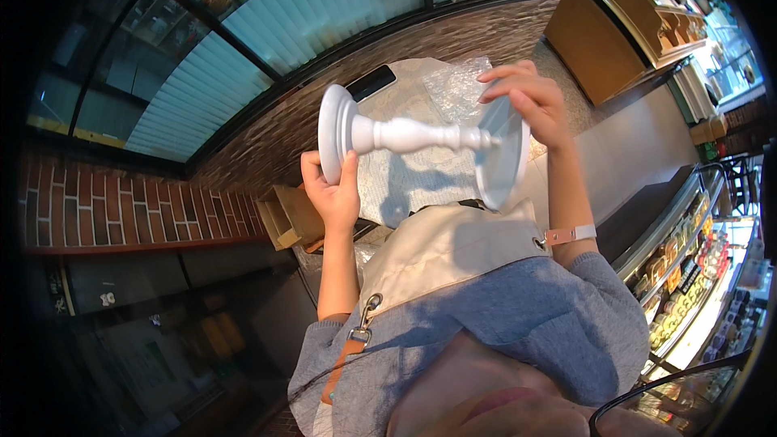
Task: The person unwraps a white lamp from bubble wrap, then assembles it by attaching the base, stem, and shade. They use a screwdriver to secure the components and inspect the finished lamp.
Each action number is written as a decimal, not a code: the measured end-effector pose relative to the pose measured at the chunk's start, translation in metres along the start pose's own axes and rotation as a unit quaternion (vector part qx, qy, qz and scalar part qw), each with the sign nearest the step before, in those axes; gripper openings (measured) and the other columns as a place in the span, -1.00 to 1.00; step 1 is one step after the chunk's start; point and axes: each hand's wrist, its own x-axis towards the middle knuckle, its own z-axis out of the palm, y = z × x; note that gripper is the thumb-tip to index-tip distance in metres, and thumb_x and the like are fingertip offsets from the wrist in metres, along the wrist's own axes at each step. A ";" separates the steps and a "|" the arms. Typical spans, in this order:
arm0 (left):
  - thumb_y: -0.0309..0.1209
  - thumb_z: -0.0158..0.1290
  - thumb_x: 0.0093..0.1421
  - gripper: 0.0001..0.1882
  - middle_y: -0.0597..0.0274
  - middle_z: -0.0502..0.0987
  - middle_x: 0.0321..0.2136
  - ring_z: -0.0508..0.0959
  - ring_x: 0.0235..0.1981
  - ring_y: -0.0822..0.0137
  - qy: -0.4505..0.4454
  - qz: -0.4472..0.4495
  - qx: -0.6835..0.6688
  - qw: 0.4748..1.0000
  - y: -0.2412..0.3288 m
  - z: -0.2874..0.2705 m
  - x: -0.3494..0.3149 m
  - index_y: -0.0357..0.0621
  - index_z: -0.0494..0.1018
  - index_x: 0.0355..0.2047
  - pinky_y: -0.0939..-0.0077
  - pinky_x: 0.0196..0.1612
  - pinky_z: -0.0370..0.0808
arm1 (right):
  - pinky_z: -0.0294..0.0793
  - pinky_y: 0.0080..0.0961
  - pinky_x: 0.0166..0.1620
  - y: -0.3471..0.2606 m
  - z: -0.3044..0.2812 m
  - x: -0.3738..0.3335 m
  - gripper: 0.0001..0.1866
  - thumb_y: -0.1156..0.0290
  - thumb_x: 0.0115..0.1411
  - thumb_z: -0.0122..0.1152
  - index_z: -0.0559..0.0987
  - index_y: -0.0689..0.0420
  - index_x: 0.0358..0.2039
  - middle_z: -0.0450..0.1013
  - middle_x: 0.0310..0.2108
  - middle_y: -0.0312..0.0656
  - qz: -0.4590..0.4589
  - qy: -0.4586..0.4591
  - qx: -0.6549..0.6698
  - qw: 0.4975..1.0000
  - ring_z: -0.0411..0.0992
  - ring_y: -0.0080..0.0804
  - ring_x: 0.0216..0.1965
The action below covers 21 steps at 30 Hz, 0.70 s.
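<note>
A white pedestal stand (417,134) with a turned stem lies sideways in the air between my hands, above a table. My left hand (330,193) grips the stepped round base at its left end, thumb on the near side. At the other end is a wider, flat round plate, partly in shadow. My right hand (538,103) is at the upper rim of that plate, with the thumb by the edge and the fingers loosely bent over it. Beneath the stand, the pale patterned tabletop (433,182) carries its shadow.
Clear bubble wrap (460,87) and a black phone (372,81) lie on the table's far side. A cardboard box (293,214) is at the left, by a brick wall (137,202). On the right are a stocked display case (676,275) and a wooden counter (599,36). My beige apron (461,243) touches the near side.
</note>
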 end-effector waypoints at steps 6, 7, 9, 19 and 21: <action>-0.44 0.20 0.19 -0.72 0.35 0.38 -0.35 0.36 -0.34 0.57 0.019 -0.025 -0.113 0.993 0.005 0.007 0.004 -0.16 0.26 -0.28 0.66 -0.18 0.33 | 0.22 -0.61 -0.50 0.061 0.016 -0.022 -0.38 -0.03 0.39 -0.18 0.37 0.07 -0.74 0.32 -0.71 -0.24 0.277 0.174 0.295 0.898 0.21 -0.56 -0.65; -0.44 0.20 0.19 -0.71 0.35 0.38 -0.34 0.36 -0.33 0.57 0.028 -0.031 -0.130 0.991 0.008 0.010 0.006 -0.16 0.26 -0.28 0.65 -0.18 0.33 | 0.20 -0.61 -0.57 0.067 0.023 -0.028 -0.44 -0.04 0.39 -0.17 0.39 0.05 -0.66 0.30 -0.72 -0.27 0.304 0.215 0.320 0.871 0.16 -0.56 -0.71; -0.42 0.19 0.20 -0.71 0.33 0.38 -0.33 0.36 -0.32 0.57 0.047 -0.019 -0.101 0.994 0.010 0.011 0.006 -0.17 0.25 -0.28 0.64 -0.18 0.34 | 0.21 -0.62 -0.58 0.072 0.037 -0.041 -0.48 -0.05 0.38 -0.16 0.39 0.04 -0.59 0.25 -0.73 -0.31 0.328 0.208 0.392 0.834 0.18 -0.53 -0.71; -0.52 0.19 0.17 -0.72 0.25 0.39 -0.38 0.39 -0.37 0.50 0.111 0.187 0.098 0.971 -0.019 0.024 -0.002 -0.19 0.26 -0.28 0.59 -0.29 0.33 | 0.28 -0.56 -0.38 0.063 0.076 -0.120 -0.74 0.22 0.25 -0.02 0.43 0.14 -0.45 0.16 -0.72 -0.34 0.535 0.205 0.698 0.429 0.28 -0.47 -0.50; -0.52 0.20 0.16 -0.73 0.26 0.40 -0.40 0.39 -0.41 0.50 0.102 0.213 0.153 0.960 -0.024 0.020 0.006 -0.19 0.27 -0.30 0.57 -0.33 0.33 | 0.40 -0.57 -0.33 0.052 0.072 -0.121 -0.65 0.20 0.35 -0.13 0.49 0.20 -0.39 0.37 -0.62 -0.27 0.567 0.101 0.510 0.639 0.42 -0.43 -0.44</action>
